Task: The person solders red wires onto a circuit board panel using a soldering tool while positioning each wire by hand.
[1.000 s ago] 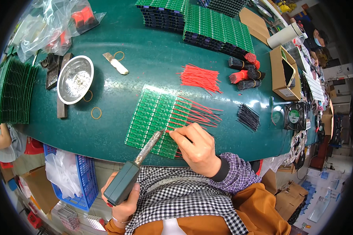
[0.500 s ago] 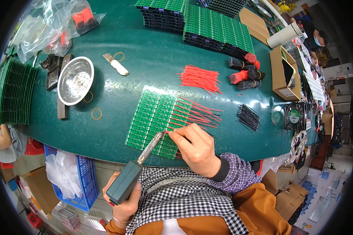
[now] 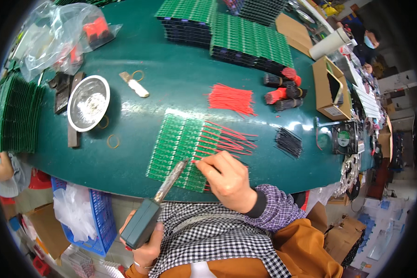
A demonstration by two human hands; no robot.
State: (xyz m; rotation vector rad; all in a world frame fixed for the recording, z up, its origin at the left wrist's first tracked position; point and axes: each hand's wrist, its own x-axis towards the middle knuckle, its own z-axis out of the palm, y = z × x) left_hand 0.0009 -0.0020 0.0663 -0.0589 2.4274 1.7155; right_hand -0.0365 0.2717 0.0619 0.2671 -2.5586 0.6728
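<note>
One thin red wire [image 3: 193, 161] is pinched in the right hand [image 3: 229, 180], seemingly steadied over the green circuit panel [image 3: 168, 149] mid-frame, near the grey, metal-tipped soldering iron [image 3: 142, 223] the left hand [image 3: 148, 249] grips.

1. An electronics assembly workshop, by its long green worktable [image 3: 125, 160].
2. Circuit boards are stacked along the surface's far edge [image 3: 252, 41] and ranked at its left end [image 3: 16, 113].
3. A soldering iron [image 3: 142, 223] crosses the near edge.
4. Wire bundles [image 3: 289, 103] lie toward the right.
</note>
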